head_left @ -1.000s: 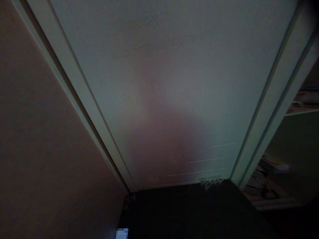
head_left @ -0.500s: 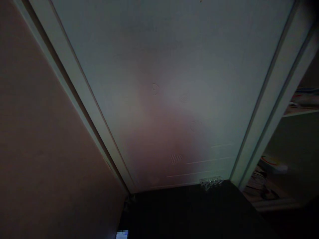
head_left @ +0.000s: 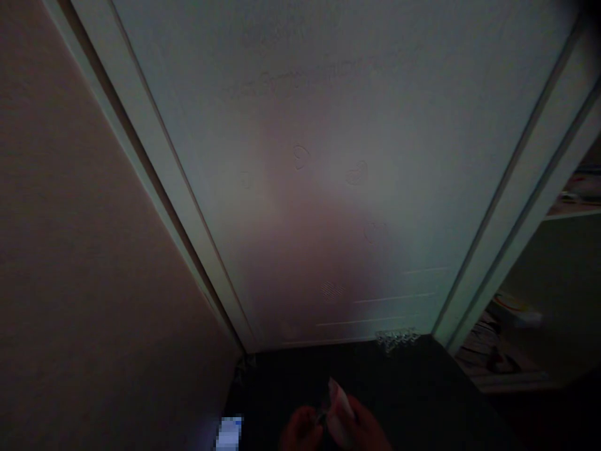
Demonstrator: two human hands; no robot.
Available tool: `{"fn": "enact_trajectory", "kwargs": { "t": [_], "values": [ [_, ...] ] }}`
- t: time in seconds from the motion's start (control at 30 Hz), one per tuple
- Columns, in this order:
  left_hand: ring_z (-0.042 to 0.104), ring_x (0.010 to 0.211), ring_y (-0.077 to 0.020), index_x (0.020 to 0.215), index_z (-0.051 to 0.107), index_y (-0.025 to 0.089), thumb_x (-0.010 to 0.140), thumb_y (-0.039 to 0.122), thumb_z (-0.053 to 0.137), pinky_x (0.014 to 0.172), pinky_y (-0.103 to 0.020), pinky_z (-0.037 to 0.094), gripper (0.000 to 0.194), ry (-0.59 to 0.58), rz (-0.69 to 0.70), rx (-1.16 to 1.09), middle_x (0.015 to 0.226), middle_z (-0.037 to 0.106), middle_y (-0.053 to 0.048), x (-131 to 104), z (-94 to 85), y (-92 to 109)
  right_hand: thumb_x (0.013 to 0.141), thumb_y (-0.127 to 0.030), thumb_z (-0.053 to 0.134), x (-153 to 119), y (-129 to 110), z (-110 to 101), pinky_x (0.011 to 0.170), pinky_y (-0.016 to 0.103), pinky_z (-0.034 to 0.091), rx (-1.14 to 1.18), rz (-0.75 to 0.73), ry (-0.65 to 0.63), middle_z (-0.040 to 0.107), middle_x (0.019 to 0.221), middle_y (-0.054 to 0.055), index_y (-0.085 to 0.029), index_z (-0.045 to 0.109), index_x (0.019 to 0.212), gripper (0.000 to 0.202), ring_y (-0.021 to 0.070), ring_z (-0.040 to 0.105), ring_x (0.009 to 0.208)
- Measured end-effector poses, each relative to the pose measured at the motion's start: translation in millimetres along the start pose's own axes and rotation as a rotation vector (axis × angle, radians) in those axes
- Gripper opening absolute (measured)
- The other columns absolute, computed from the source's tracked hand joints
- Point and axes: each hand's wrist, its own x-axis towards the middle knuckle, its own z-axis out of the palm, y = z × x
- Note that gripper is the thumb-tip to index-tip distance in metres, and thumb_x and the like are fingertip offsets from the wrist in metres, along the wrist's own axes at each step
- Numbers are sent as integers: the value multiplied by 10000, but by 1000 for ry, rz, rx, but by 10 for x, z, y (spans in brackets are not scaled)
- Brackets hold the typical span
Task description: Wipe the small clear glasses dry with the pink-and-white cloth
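At the bottom edge, both hands show dimly above a dark surface point(head_left: 277, 376). My right hand point(head_left: 364, 429) is closed on a pale, pinkish thin piece point(head_left: 341, 398), perhaps cloth or paper; its upper tip sticks up past the fingers. Beside it, my left hand point(head_left: 300, 429) has its fingers curled in a pinch. A small dark, shiny bit point(head_left: 321, 416) shows between the two hands, close to the left fingertips. Poor light hides what it is and most of the fingers.
A white panel point(head_left: 413, 150) with faint heart shapes stands ahead. Along its foot lies a silvery, lacy strip point(head_left: 397, 339). A plain wall point(head_left: 94, 250) rises at left. A pixelated bright rectangle point(head_left: 229, 433) is lower left. Shelves at right hold a white item point(head_left: 516, 311).
Both hands have come into view from below, with the pale piece in the right one. The view has shifted slightly, and the bright rectangle shows more fully.
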Motion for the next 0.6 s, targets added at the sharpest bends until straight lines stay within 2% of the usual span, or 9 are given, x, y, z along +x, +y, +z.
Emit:
{"fn": "enact_trajectory", "kwargs": {
  "t": [0.07, 0.1, 0.2, 0.4, 0.5, 0.6],
  "values": [
    [646, 976, -222, 932, 673, 179, 650, 258, 772, 860, -288, 501, 310, 10, 97, 1, 965, 727, -39, -95, -73, 81, 761, -535, 570, -54, -132, -22, 876, 380, 470, 42, -124, -39, 716, 989, 94, -193, 687, 1016, 442, 310, 627, 990],
    [659, 950, -241, 958, 676, 160, 617, 258, 781, 857, -310, 507, 370, 13, 268, 42, 953, 739, -66, -168, -111, 126, 789, -507, 552, -103, -216, -41, 854, 375, 476, 27, -172, -59, 709, 1011, 108, -179, 682, 1032, 428, 298, 632, 965],
    [679, 896, -239, 1005, 677, 170, 680, 303, 704, 815, -356, 537, 352, 116, 614, 202, 983, 740, -82, -438, -208, 291, 832, -403, 544, -255, -477, -129, 909, 358, 436, -42, -369, -117, 675, 1082, 100, -204, 685, 1034, 317, 263, 600, 1016],
    [691, 784, -190, 994, 674, 210, 802, 351, 625, 681, -301, 577, 244, 180, 1026, 645, 869, 743, -55, -853, -274, 572, 778, -290, 647, -450, -781, -258, 911, 342, 425, -168, -537, -237, 680, 1012, 58, -257, 712, 945, 182, 239, 586, 1002],
    [683, 736, -179, 999, 648, 185, 863, 380, 546, 634, -284, 569, 258, 237, 1220, 789, 819, 736, -56, -954, -246, 625, 759, -310, 657, -515, -835, -221, 807, 309, 463, -184, -523, -213, 678, 896, 52, -232, 705, 844, 125, 223, 599, 880],
    [672, 712, -170, 978, 627, 173, 898, 358, 494, 636, -275, 555, 241, 245, 1349, 864, 790, 735, -51, -1008, -218, 649, 683, -328, 714, -553, -811, -145, 672, 272, 472, -145, -414, -126, 645, 783, 29, -202, 672, 794, 173, 190, 580, 720]
  ]
}}
